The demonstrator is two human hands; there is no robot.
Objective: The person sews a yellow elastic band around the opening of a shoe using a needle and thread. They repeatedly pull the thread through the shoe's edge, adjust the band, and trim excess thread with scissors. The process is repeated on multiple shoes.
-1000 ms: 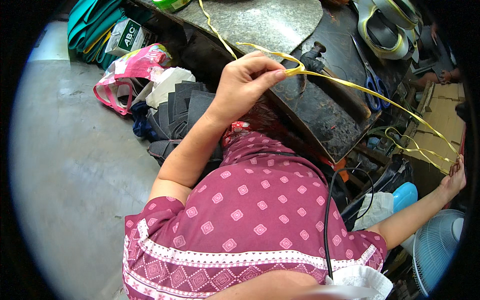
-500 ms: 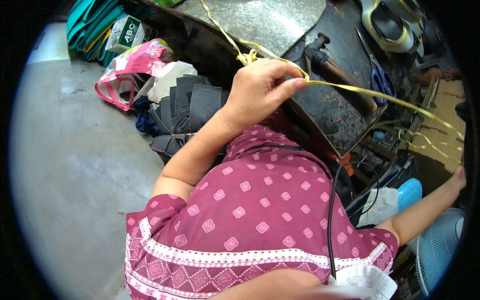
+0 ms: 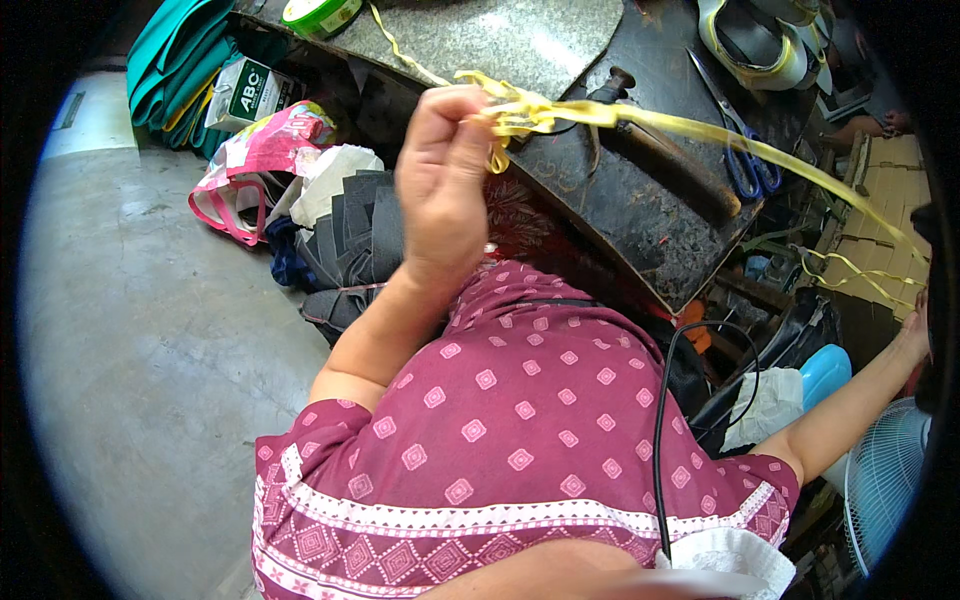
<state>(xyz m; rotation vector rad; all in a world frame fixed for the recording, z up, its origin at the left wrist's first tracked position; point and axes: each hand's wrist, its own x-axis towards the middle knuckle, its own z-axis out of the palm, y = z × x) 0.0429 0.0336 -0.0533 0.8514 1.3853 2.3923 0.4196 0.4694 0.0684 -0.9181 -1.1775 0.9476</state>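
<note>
My left hand (image 3: 445, 190) is raised over the near edge of the dark worktable (image 3: 690, 240). Its fingers are closed on a tangled bunch of flat yellow ribbon (image 3: 690, 125). From the bunch, one taut length runs rightward and down toward my right hand (image 3: 912, 325), while a thinner end trails up over a grey speckled slab (image 3: 500, 40). My right arm stretches far out to the right; the picture's dark rim cuts off the fingers. A loose, curly ribbon end hangs just above that hand.
Blue-handled scissors (image 3: 750, 170) and a wooden-handled tool (image 3: 685, 175) lie on the table. A green round container (image 3: 320, 14) stands at the far left. Dark grey material (image 3: 365, 225), a pink bag (image 3: 280, 150) and a small box (image 3: 250, 92) sit beside it. A fan (image 3: 888, 490) is at lower right.
My left hand has moved left and turned upright, bringing the ribbon bunch with it. The ribbon stretches straighter across the table. My right hand has shifted slightly upward at the rim.
</note>
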